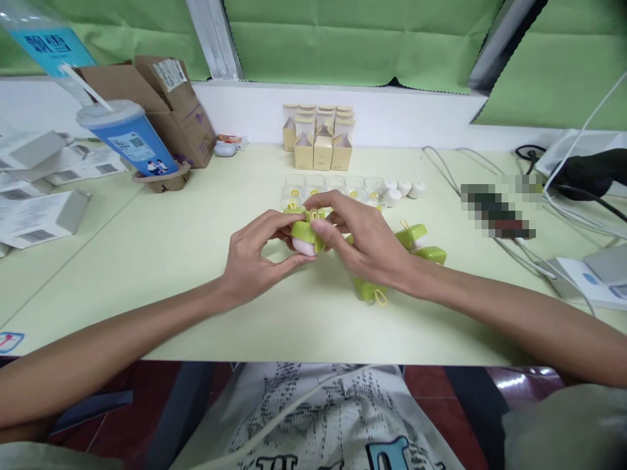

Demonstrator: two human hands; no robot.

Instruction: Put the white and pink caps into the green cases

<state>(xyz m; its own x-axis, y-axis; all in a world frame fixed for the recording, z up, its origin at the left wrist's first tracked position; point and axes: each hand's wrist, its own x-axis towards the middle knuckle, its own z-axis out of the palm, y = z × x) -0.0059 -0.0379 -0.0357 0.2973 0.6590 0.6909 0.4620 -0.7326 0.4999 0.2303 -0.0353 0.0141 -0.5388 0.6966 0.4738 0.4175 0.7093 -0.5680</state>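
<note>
A small rounded case [304,232], green on top and white underneath, is held just above the table. My left hand [257,251] pinches it from the left, thumb low near its white base. From the right, my right hand [367,238] has thumb and fingers closed on its green cover, beside a yellow loop. Part of the case is hidden by the fingers. Green pieces [414,235] with yellow loops lie around and partly under my right wrist. Behind the hands are clear cups [345,183] in rows with yellow marks, and several small white rounded pieces [404,190] beside them.
Small open cardboard boxes [322,153] stand at the wall. To the left are a blue drink cup [142,147] in a holder, a brown carton [189,124], a bottle [46,46] and white boxes [44,219]. Cables [529,254] and a blurred-out item [499,212] lie right.
</note>
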